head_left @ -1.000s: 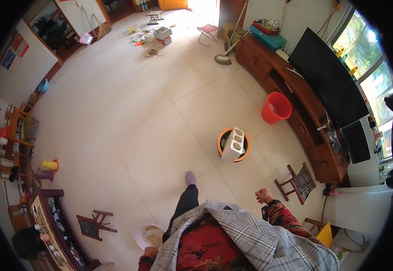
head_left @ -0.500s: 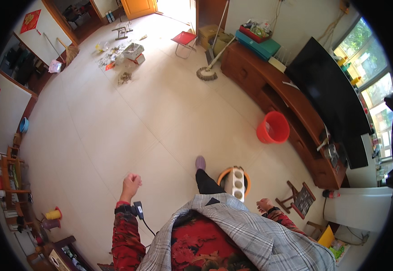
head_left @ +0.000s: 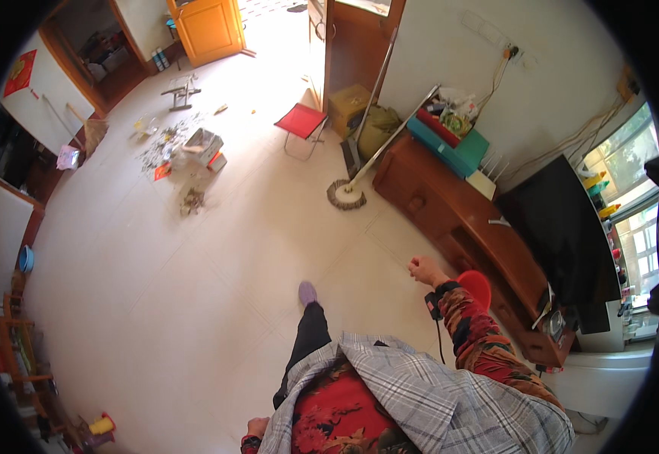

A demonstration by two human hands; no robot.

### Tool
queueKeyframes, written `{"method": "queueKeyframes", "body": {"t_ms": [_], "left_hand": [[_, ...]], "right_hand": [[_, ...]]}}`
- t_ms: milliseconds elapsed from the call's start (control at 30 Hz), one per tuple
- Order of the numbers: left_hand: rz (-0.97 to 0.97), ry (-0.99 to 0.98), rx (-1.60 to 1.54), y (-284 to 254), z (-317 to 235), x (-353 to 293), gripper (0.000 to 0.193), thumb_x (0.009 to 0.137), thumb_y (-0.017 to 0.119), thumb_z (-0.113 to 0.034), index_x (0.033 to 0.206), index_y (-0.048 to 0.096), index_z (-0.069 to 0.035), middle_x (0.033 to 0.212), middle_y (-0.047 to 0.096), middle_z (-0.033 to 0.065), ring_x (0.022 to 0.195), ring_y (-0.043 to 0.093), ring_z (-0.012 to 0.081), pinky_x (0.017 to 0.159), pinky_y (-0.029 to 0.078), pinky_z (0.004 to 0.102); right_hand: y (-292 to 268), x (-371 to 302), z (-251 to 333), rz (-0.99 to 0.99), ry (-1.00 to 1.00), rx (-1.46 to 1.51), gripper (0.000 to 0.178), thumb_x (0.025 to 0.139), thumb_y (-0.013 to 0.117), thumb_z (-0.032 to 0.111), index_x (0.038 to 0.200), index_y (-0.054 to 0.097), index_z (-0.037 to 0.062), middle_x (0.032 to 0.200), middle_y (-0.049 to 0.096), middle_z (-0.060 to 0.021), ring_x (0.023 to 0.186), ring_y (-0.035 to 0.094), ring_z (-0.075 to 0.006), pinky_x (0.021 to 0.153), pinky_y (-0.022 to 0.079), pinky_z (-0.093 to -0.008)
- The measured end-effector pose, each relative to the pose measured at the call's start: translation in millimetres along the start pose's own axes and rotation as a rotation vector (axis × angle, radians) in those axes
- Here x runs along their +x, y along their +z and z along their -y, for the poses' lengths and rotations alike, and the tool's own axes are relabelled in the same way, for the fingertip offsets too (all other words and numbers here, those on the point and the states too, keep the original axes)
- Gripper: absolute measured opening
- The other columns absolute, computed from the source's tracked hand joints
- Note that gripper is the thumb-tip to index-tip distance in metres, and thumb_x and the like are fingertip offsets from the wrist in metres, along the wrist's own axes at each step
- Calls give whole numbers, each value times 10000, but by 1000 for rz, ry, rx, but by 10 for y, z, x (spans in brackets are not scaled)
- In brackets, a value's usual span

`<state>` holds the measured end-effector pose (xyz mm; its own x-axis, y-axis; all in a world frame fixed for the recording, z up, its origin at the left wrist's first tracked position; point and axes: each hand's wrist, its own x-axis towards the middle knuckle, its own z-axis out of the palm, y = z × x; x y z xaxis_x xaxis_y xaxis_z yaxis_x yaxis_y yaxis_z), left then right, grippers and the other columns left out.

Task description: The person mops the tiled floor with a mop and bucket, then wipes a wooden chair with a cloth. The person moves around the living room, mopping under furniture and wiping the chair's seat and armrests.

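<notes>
My right hand (head_left: 426, 270) is held out ahead at waist height, its fingers loosely curled and nothing seen in them. A small black device with a cable hangs at that wrist. Just beyond and under the right forearm stands a red bucket (head_left: 477, 287), partly covered by the sleeve. My left hand (head_left: 258, 426) is low beside the grey plaid jacket (head_left: 413, 378), its fingers curled and nothing visible in it; the jacket's edge hides part of that arm. Neither hand touches any object. One foot in a purple shoe (head_left: 308, 293) is stepping forward on the tiled floor (head_left: 216, 318).
A round-headed mop (head_left: 346, 194) and a broom lean near the wooden cabinet (head_left: 428, 200) on the right. Ahead are a red folding stool (head_left: 301, 121), a grey box (head_left: 205, 144) amid scattered debris, and a small wooden stool (head_left: 182, 92). An orange door (head_left: 210, 34) stands ajar.
I have walked forward, so the mop, stool and debris are nearer. My right arm has swung forward and my left arm back. The bucket is now beside my right forearm.
</notes>
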<state>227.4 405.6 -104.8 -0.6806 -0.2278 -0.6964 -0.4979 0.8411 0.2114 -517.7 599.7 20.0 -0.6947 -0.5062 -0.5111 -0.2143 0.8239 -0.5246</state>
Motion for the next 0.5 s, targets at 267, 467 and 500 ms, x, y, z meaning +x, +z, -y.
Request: {"method": "queueKeyframes", "body": {"t_ms": [267, 467, 500], "left_hand": [[-479, -447, -1644, -3141, 531, 2180, 185, 925, 600, -197, 924, 559, -16, 775, 656, 98, 634, 677, 182, 525, 544, 271], [-812, -307, -1195, -4586, 375, 2854, 165, 957, 560, -181, 963, 559, -17, 795, 653, 93, 657, 666, 173, 557, 545, 266], [-725, -460, -1348, -4596, 302, 2916, 164, 957, 560, -181, 963, 558, -17, 789, 650, 92, 650, 664, 176, 555, 545, 268]], "right_hand": [[-906, 1676, 892, 107, -52, -464, 291, 845, 561, 297, 957, 706, 71, 1052, 681, -171, 1012, 627, -349, 886, 492, -452], [-2175, 3124, 1304, -32, -37, -559, 327, 855, 531, 309, 976, 714, 66, 1069, 676, -180, 1046, 625, -354, 897, 505, -450], [-2402, 3432, 1298, -49, -51, -619, 332, 856, 529, 308, 987, 714, 66, 1069, 675, -184, 1037, 629, -360, 891, 508, -457]]}}
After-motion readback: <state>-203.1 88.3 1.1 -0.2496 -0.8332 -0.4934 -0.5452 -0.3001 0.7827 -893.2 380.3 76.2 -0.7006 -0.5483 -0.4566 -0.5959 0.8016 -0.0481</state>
